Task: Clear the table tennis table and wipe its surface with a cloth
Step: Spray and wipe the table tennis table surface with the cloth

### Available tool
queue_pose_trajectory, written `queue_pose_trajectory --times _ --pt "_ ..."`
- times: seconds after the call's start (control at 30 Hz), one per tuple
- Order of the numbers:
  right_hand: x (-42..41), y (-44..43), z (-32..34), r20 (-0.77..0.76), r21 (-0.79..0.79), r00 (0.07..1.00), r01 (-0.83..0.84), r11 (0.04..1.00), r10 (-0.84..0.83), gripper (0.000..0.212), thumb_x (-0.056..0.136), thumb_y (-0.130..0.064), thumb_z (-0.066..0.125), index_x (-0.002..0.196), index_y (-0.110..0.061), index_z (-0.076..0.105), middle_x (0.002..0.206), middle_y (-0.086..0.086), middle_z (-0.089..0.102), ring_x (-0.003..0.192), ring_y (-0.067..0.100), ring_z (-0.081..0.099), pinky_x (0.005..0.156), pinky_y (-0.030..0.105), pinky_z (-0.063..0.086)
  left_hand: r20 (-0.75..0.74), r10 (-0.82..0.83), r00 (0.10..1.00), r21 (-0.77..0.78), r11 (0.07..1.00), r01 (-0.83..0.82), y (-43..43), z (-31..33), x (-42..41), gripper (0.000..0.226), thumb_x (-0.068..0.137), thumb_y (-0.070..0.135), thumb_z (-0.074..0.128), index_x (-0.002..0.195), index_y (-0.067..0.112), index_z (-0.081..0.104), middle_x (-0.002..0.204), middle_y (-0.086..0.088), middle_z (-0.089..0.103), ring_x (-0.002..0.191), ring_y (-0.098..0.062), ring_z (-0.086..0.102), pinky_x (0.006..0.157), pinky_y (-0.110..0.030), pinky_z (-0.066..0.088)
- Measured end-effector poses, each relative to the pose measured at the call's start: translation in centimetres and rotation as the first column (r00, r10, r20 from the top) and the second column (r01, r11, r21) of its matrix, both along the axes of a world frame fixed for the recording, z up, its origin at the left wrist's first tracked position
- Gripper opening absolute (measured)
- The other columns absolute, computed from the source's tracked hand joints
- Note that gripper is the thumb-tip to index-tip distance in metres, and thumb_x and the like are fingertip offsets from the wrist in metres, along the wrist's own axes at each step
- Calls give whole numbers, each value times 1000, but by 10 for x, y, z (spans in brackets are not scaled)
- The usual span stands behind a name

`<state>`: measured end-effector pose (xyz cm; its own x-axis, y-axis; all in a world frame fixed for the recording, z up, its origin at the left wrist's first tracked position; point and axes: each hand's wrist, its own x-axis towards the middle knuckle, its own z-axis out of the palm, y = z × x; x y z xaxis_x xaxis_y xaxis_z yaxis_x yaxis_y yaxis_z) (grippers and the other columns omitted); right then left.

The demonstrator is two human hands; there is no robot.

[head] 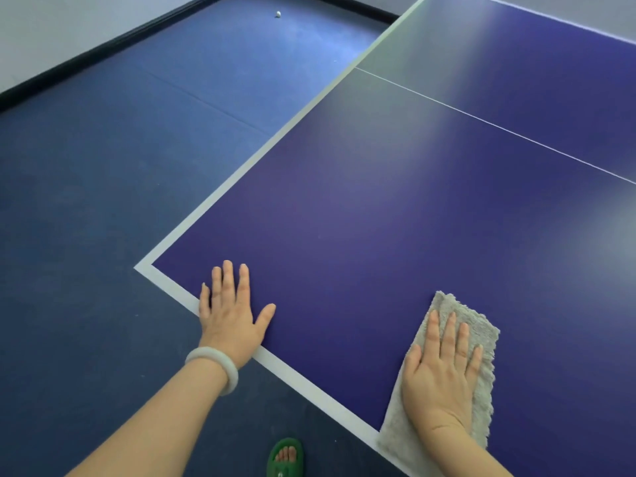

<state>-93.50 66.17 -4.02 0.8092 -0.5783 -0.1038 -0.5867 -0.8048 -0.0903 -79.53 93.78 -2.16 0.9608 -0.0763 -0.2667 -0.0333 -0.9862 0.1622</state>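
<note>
Blue floor (86, 201) fills the left side, running up to a black skirting strip (103, 51) at the foot of a pale wall. Way up there a small white ball (278, 14) sits on the floor, well apart from the bench (378, 218).

Moving across, the bench is a deep purple-blue table tennis top with a white border (217, 197), and its near-left corner pokes toward us. Just right of that corner, on the near edge, the left hand (234, 315) is down flat. The palm is on the surface, the heel lies over the border, the fingers are straight and a little spread, and the thumb points out to the right. Its grip is apart and holds nothing. A pale bangle (215, 368) circles that wrist, out over the floor.

Below the near edge, a foot in a green sandal (285, 457) stands on the floor, toes showing.

Further right along the same near edge comes the cloth (478, 325): grey, fluffy, folded into a long strip. It lies flat on the bench with its near end over the white border. The right hand (442, 370) is on top of it, palm down, fingers straight, pressing it to the surface. That grip is apart too, with nothing pinched. Cloth shows past the fingertips and along the hand's right side.

Beyond them, a thin white centre line (499, 126) crosses the top toward the right, with soft glare on the surface.
</note>
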Motion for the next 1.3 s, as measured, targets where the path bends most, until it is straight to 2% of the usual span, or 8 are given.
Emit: queue_pose_trajectory --times 0.4,0.53,0.67,0.8,0.9,1.03,1.2,1.3 --pt "199 74 21 -71 106 859 -500 860 508 57 104 -39 13 156 -33 -8 165 -4 -14 151 23 -16 120 50 -12 -138 -27 990 46 998 34 1 8 8 79 102 55 21 148 18 -30 155 -7 -39 143 -24 -36 118 -45 -19" --pt "140 110 24 29 117 660 -748 653 751 55 103 -45 14 156 -38 4 165 -10 -4 151 17 -15 121 48 -10 -147 -30 989 33 999 35 2 10 8 74 104 48 21 149 18 -30 156 -7 -38 144 -24 -34 118 -45 -18" --pt "36 84 23 20 83 633 -772 630 774 59 103 -42 29 157 -36 8 165 -10 4 153 18 -3 122 47 0 -160 -35 986 36 998 42 1 12 8 75 103 47 23 150 18 -27 157 -8 -35 145 -25 -31 118 -45 -17" --pt "-46 28 19 -37 31 820 -571 821 571 60 99 -40 27 157 -32 12 165 -6 12 152 20 8 120 49 11 -178 -41 983 45 998 50 0 17 10 80 102 51 28 152 18 -24 158 -8 -33 146 -26 -29 119 -46 -14" --pt "-76 9 18 -90 20 994 -62 998 63 60 99 -40 11 157 -30 0 166 -1 -1 152 20 -4 122 48 -1 -209 -57 976 61 996 71 0 20 9 89 98 59 33 153 17 -23 158 -9 -32 147 -28 -28 120 -47 -13" --pt "-46 57 25 -141 77 928 357 931 -344 61 102 -38 10 157 -20 -12 163 8 -18 151 29 -14 120 52 -8 -254 -65 965 102 990 94 -4 31 10 96 95 65 38 154 15 -19 160 -13 -27 148 -32 -23 121 -49 -7" --pt "-7 138 16 -13 58 962 -273 960 274 64 98 -45 24 157 -18 21 163 11 17 151 32 11 119 54 6 -135 -262 956 -15 965 263 -40 45 -36 82 99 55 36 156 19 -10 162 -10 -22 149 -29 -20 123 -46 -4" --pt "-31 121 14 -12 65 907 -420 905 422 63 102 -44 30 158 -23 12 165 4 9 152 26 3 119 51 7 -98 -362 927 -89 931 354 -68 44 -77 76 102 52 30 156 19 -11 162 -9 -23 149 -26 -22 123 -44 -6"
